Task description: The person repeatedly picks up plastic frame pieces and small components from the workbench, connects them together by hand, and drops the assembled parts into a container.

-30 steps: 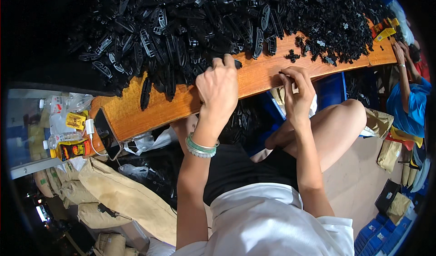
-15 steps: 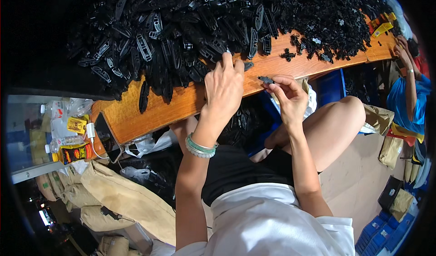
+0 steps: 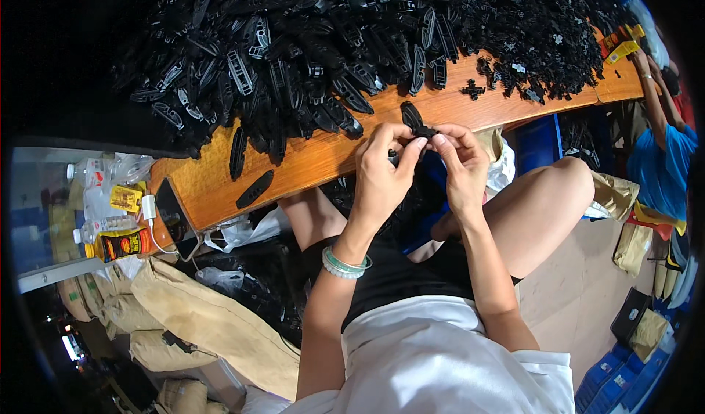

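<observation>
- Your left hand [image 3: 388,160] and right hand [image 3: 463,171] meet near the middle of the surface's [image 3: 316,166] front edge.
- Left fingers: pinched nearly closed on the black part [image 3: 411,114], whose long, rounded end points toward the far edge. A dark bit also shows by your palm; I cannot tell whether it is a second piece.
- Right fingers: thumb and fingertips drawn together at a small clip [image 3: 426,130] against that part's near end. Your fingers hide whether it is seated.
- The step in hand looks like fitting the clip to the part.
- The next move seems to call for holding the part steady with your left while your right lines up and presses the clip, without bending it.
- The long parts' pile [image 3: 308,47] covers the far left of the surface; the small clips' pile [image 3: 543,39] covers the far right.
- One loose part [image 3: 255,189] lies by the front edge, toward the left corner.
</observation>
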`<state>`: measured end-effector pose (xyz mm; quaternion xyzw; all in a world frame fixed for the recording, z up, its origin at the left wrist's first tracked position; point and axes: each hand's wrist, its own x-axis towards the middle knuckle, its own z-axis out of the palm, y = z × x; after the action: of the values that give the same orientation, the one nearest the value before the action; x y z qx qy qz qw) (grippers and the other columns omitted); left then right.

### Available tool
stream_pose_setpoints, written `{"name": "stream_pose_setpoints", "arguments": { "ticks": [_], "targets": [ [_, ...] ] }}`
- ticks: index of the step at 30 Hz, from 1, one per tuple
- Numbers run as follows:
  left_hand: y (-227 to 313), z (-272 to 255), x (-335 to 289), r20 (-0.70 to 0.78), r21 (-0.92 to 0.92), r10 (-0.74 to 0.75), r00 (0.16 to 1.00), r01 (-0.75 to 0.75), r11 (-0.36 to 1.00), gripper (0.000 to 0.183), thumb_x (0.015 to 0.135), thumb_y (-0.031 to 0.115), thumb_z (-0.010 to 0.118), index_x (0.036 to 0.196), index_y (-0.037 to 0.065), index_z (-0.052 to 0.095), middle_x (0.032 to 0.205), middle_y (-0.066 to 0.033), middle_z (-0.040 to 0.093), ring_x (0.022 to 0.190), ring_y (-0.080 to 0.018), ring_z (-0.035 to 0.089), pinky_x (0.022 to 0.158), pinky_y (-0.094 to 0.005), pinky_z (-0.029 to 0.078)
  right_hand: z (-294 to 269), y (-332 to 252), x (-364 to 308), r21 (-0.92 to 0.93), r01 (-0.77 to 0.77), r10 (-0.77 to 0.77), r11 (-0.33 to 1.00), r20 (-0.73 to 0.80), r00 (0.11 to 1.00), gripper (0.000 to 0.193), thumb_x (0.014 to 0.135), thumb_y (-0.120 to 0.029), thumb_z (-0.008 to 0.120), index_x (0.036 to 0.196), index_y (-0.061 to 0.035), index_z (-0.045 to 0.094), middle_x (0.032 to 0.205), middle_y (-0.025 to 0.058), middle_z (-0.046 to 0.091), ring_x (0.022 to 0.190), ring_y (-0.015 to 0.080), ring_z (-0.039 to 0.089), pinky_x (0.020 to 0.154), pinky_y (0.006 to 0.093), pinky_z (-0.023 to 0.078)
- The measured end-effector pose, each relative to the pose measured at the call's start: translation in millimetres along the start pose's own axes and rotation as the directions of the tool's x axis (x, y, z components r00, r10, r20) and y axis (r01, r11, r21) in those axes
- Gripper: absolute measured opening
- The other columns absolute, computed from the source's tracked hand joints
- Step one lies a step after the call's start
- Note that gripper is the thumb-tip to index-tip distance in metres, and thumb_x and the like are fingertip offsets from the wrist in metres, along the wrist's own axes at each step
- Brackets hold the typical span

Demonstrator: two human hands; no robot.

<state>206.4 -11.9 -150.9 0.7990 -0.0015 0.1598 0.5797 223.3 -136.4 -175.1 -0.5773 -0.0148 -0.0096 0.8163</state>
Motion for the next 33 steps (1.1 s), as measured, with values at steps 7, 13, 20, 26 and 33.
{"name": "stream_pose_setpoints", "arguments": {
  "ticks": [7, 13, 20, 26, 33],
  "targets": [
    [1.7, -18.7, -6.2, 0.157, -0.481, -0.278, 0.948, 0.319, 0.816, 0.045, 0.076, -0.009, 0.065, 0.115, -0.005, 0.043, 0.076, -0.0085, 0.061, 0.053, -0.0087, 0.055, 0.047, -0.0200, 0.045, 8.2, -14.1, -9.1, -0.178, -0.004, 0.021, 0.984, 0.094, 0.995, 0.014, 0.086, -0.002, 0.060, 0.098, 0.0048, 0.062, 0.091, 0.0078, 0.066, 0.084, 0.0119, 0.060, 0.078, 0.0242, 0.047],
    [2.5, -34.2, -18.9, 0.178, -0.423, -0.283, 0.942, 0.333, 0.843, 0.025, 0.075, -0.004, 0.069, 0.096, -0.003, 0.055, 0.072, -0.0049, 0.061, 0.053, -0.0079, 0.058, 0.046, -0.0186, 0.044, 12.5, -17.2, -15.9, -0.166, 0.003, 0.016, 0.986, 0.110, 0.994, 0.014, 0.085, -0.002, 0.060, 0.097, 0.0047, 0.063, 0.091, 0.0085, 0.067, 0.084, 0.0131, 0.061, 0.078, 0.0249, 0.048],
    [7.5, -40.6, -20.3, 0.194, -0.436, -0.280, 0.940, 0.338, 0.834, 0.023, 0.076, -0.001, 0.070, 0.094, -0.002, 0.057, 0.070, -0.0040, 0.062, 0.051, -0.0074, 0.059, 0.043, -0.0173, 0.040, 15.1, -22.6, -18.8, -0.293, 0.186, -0.142, 0.938, 0.165, 0.976, 0.010, 0.083, 0.000, 0.060, 0.092, 0.0026, 0.064, 0.091, 0.0109, 0.068, 0.082, 0.0152, 0.063, 0.075, 0.0275, 0.049],
    [7.1, -41.8, -22.9, 0.193, -0.442, -0.310, 0.931, 0.365, 0.819, 0.023, 0.077, 0.000, 0.070, 0.097, -0.003, 0.058, 0.069, -0.0028, 0.062, 0.051, -0.0057, 0.057, 0.042, -0.0164, 0.039, 8.0, -23.6, -13.2, -0.534, 0.468, -0.323, 0.704, 0.347, 0.881, 0.015, 0.078, 0.001, 0.064, 0.093, 0.0015, 0.065, 0.095, 0.0115, 0.068, 0.089, 0.0214, 0.063, 0.083, 0.0309, 0.046],
    [10.5, -38.2, -27.0, 0.096, -0.360, -0.230, 0.969, 0.249, 0.899, 0.015, 0.079, -0.001, 0.066, 0.094, -0.001, 0.063, 0.067, 0.0001, 0.060, 0.054, -0.0028, 0.052, 0.048, -0.0165, 0.038, 10.9, -26.7, -18.3, -0.336, 0.165, -0.095, 0.927, 0.215, 0.972, 0.018, 0.076, -0.001, 0.068, 0.093, 0.0011, 0.066, 0.095, 0.0121, 0.066, 0.087, 0.0220, 0.062, 0.079, 0.0298, 0.046]
  ]
}}
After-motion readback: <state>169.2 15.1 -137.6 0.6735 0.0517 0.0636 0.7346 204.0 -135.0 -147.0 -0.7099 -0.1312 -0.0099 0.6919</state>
